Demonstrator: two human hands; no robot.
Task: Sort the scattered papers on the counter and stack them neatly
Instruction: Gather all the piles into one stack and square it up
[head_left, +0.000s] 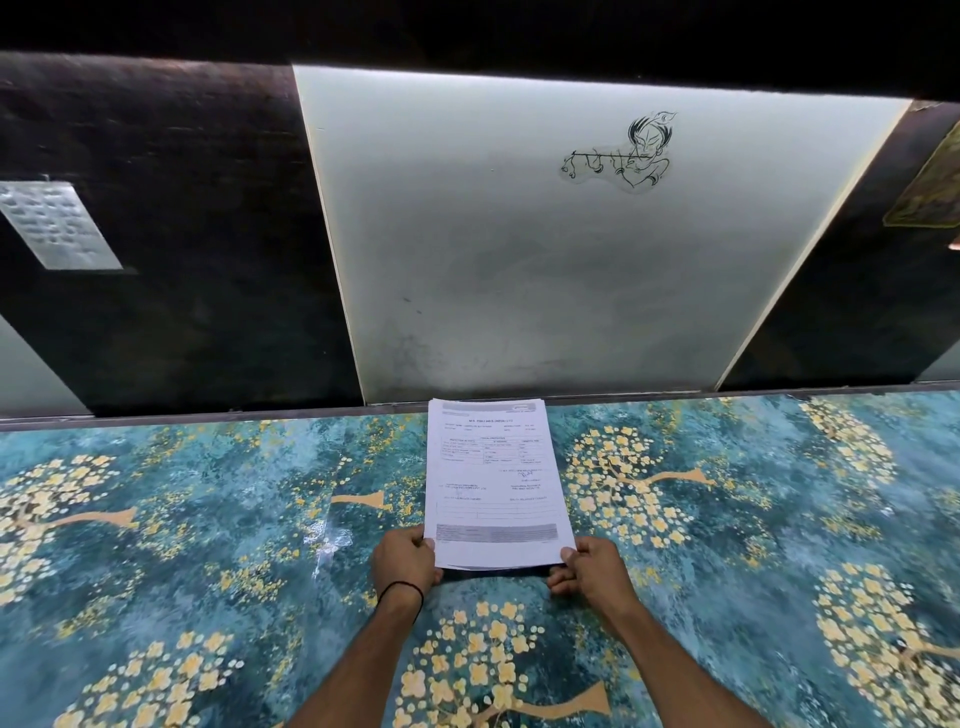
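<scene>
A squared-up stack of white printed papers (496, 483) lies lengthwise on the teal counter (208, 519), its far edge against the back wall. The top sheet is a printed form with a table and a grey band near its near end. My left hand (405, 564) pinches the stack's near left corner, a black band around its wrist. My right hand (592, 569) grips the near right corner, fingers under the edge. The near edge is lifted slightly, with a shadow below it.
The counter has a teal surface with golden tree patterns. Behind it stands a pale frosted panel (571, 249) with a line-drawn sticker (623, 153), flanked by dark panels. A printed notice (60, 226) hangs at the left, and a picture (930, 192) at the right.
</scene>
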